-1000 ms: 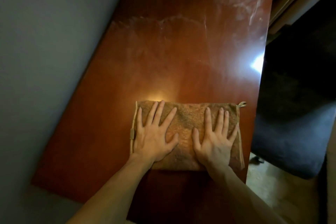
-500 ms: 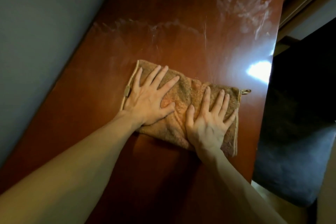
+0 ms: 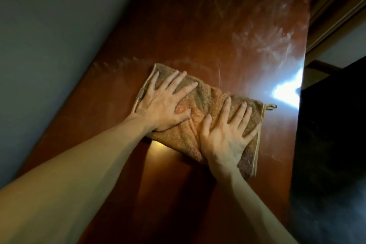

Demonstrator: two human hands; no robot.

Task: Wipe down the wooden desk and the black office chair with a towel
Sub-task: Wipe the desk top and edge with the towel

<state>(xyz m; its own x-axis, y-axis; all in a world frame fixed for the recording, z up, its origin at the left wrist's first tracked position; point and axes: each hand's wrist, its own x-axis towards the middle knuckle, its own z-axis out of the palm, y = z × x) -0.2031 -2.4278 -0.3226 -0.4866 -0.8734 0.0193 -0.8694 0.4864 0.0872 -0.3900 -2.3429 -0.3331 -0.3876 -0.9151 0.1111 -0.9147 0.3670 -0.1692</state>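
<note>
Both the left hand and right hand lay flat, fingers spread wide, on the folded towel mid-desk, so even pressure toward the dusty far edge looked best.

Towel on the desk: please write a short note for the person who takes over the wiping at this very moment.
Left hand: flat, fingers spread, pressing the far left part of the towel; no grip.
Right hand: flat on the near right part, also pressing.
Towel: folded, lying across the middle of the desk, its loop at the right edge.
Done: the near part of the desk looks clean and glossy.
Left: the dusty streaks on the far part, mostly far right, then the black chair to the right of the desk, not yet touched.
</note>
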